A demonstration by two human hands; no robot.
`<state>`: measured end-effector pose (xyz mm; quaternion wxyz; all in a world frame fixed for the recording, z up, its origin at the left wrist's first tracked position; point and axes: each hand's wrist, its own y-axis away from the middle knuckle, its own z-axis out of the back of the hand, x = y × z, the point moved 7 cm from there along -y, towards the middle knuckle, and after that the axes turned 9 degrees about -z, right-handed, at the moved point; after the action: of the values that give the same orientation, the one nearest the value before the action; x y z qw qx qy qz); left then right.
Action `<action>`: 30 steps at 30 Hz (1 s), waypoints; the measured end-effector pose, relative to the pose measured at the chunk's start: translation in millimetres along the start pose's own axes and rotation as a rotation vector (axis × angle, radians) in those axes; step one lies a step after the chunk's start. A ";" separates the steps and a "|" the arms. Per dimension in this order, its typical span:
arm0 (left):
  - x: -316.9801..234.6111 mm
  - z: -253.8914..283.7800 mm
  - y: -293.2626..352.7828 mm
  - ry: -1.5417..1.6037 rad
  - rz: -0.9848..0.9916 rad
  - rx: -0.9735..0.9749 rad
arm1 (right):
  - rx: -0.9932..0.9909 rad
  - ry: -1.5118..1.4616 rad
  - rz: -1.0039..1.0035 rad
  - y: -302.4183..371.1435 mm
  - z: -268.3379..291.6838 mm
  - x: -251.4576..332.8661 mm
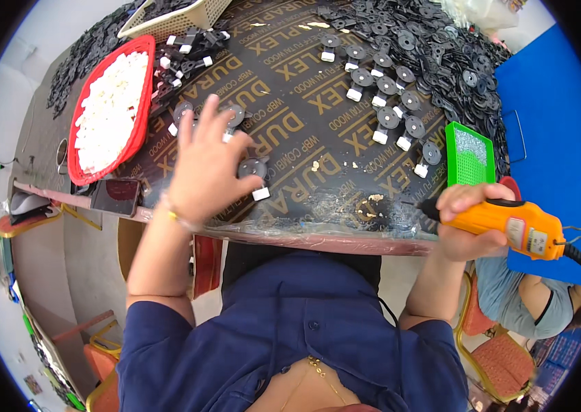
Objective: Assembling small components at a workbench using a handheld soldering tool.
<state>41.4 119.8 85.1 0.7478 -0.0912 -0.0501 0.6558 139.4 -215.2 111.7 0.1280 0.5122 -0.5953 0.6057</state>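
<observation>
In my right hand (pixel 468 223) is an orange electric screwdriver (pixel 524 230), its dark tip pointing left over the table's near edge. My left hand (pixel 209 161) is spread over the left part of the table, thumb and fingers apart. Close to its thumb and index finger lies a black round part with a white block (pixel 255 170); whether they touch it I cannot tell. More such parts lie partly hidden beyond the fingers, among them a black disc part (pixel 237 114). Several parts with white blocks (pixel 387 118) lie in rough rows at the right.
A red basket (pixel 147 89) of small white blocks stands at the left, a phone (pixel 116 197) near it. Heaped black parts (pixel 435 55) cover the far right, beside a green tray (pixel 452 154) of small metal pieces. Beyond is a cream basket (pixel 167 26). Another person (pixel 520 295) sits at the right.
</observation>
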 end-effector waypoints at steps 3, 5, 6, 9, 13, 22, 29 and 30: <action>24.8 23.2 -36.8 -0.075 -0.104 -0.087 | -0.077 0.087 0.006 0.6 21.5 8.5; 30.1 15.5 -91.4 -0.051 -0.173 -0.190 | -0.127 0.112 -0.024 -0.1 28.0 7.7; 32.9 2.7 -125.2 -0.023 -0.202 -0.207 | -0.129 0.128 -0.021 -1.1 24.2 9.1; 36.6 -44.3 -214.8 -0.015 -0.253 -0.230 | -0.121 0.144 -0.017 2.2 16.4 9.3; 55.7 -104.2 -276.3 0.028 -0.221 -0.191 | -0.162 0.220 -0.025 8.9 25.4 16.9; 8.7 -55.9 -195.0 0.387 -0.235 -0.030 | -0.407 0.456 -0.008 23.6 115.3 57.3; -99.2 -18.0 -60.9 0.373 -0.451 -0.003 | -0.472 0.514 -0.061 31.3 145.9 42.0; -104.6 -22.4 -52.2 0.361 -0.431 -0.004 | -0.461 0.515 -0.052 30.9 147.7 40.6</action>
<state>82.4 8.2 78.4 0.8666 -0.1951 0.0643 0.4548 166.9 -367.6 90.3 0.4018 0.3153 -0.6514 0.5610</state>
